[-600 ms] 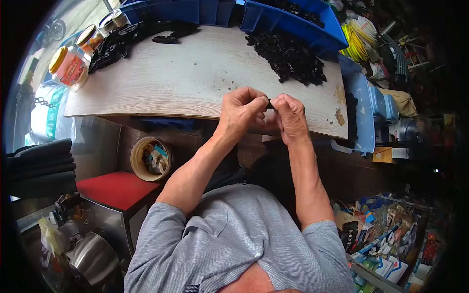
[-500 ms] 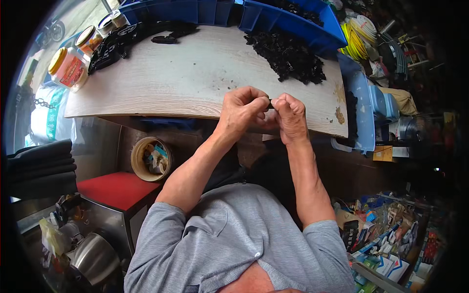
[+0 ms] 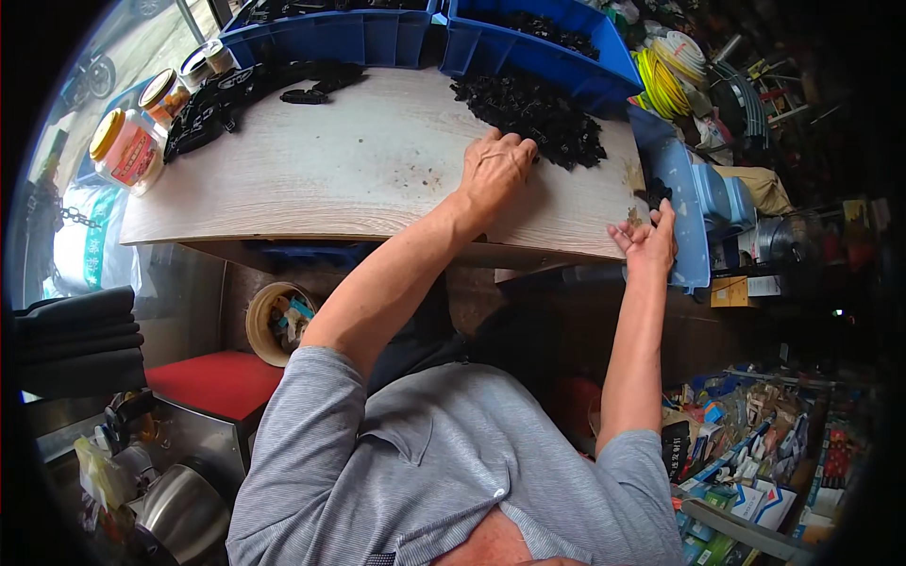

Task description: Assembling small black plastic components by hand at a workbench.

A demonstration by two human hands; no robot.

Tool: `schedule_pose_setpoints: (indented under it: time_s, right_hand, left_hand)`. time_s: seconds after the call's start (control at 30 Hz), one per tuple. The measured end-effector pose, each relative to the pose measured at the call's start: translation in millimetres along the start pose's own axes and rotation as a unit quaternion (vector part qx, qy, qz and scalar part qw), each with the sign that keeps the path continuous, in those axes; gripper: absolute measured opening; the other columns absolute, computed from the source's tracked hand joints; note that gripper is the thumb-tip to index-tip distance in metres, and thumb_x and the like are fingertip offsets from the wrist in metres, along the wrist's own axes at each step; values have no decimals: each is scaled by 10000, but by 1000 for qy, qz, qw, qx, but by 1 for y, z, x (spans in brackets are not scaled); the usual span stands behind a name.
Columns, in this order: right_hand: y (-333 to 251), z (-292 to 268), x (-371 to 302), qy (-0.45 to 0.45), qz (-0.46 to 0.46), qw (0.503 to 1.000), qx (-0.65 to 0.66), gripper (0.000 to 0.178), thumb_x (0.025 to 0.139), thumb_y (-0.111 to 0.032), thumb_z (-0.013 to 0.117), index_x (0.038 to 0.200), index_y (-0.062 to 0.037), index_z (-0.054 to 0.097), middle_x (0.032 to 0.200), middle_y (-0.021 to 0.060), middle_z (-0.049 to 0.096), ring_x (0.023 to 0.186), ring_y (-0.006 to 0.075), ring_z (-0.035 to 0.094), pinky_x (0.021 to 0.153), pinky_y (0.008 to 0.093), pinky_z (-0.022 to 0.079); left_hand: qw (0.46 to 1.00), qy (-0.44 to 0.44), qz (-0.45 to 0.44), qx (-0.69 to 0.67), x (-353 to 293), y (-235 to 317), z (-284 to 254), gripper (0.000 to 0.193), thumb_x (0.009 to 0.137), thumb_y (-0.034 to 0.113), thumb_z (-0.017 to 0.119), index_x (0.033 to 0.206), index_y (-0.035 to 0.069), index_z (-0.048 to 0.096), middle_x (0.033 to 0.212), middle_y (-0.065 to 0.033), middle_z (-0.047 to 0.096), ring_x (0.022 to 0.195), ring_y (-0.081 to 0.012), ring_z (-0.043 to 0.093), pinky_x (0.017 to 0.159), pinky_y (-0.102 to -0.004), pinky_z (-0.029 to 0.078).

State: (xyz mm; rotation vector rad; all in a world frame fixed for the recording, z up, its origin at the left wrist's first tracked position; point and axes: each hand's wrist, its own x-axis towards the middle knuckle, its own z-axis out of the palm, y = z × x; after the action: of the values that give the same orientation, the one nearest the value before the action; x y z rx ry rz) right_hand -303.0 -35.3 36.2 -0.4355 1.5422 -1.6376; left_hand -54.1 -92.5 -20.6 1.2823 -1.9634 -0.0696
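Note:
A loose pile of small black plastic pieces (image 3: pixel 543 118) lies on the pale wooden table (image 3: pixel 302 160), toward its far right. My left hand (image 3: pixel 498 172) reaches to the pile's near-left edge, back of the hand up, fingers curled down. Its fingertips are hidden, so what they hold does not show. At the table's right end my right hand (image 3: pixel 649 241) is open, its fingers apart, beside a blue bin (image 3: pixel 687 226). Some black pieces (image 3: pixel 659 192) show just beyond its fingers, at the bin's inner side.
Two blue crates (image 3: pixel 330 40) with black pieces stand along the table's back. Longer black parts (image 3: pixel 212 108) and a yellow-lidded jar (image 3: pixel 125 151) occupy the left end. Below are a waste bucket (image 3: pixel 260 325) and a red-topped cabinet (image 3: pixel 212 382). Crowded goods (image 3: pixel 746 453) sit at lower right.
My hands were together at the table's front edge, around a small dark piece. They have parted: the left went forward to the pile, the right moved right to the blue bin and opened.

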Motion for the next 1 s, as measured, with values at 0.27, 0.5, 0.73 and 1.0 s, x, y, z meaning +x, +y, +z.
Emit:
schedule_pose_setpoints:
  time_s: [0.27,0.5,0.73,1.0]
  right_hand:
    - [28,12,-11,-127,18,991,-45,316,857,-278,711,999,-33,571,488,42,465,516,250,611,585,493,599]
    - [44,46,-44,-276,25,960,-46,270,844,-218,751,994,-60,592,496,26,509,489,180,618,522,416,605]
    - [56,69,-59,-358,18,932,-60,336,855,-216,749,1106,-42,607,514,17,503,470,170,595,486,356,561]
    - [58,73,-61,-365,10,920,-139,263,873,-221,738,1030,-35,639,505,15,486,429,172,544,481,326,511]
  left_hand:
    - [996,49,8,-81,-17,-3,-14,146,772,35,656,900,91,613,826,-106,635,796,-310,610,718,-402,486]
    - [975,157,11,-155,-41,10,-40,212,743,-65,677,888,61,586,816,-92,629,787,-292,626,687,-374,496]
    - [967,149,-4,-209,-54,11,-44,230,729,-90,675,887,53,590,823,-93,632,771,-291,625,661,-372,500]
    - [951,154,-7,-266,-62,16,-45,230,730,-86,682,898,49,603,804,-107,626,751,-307,616,629,-382,493]
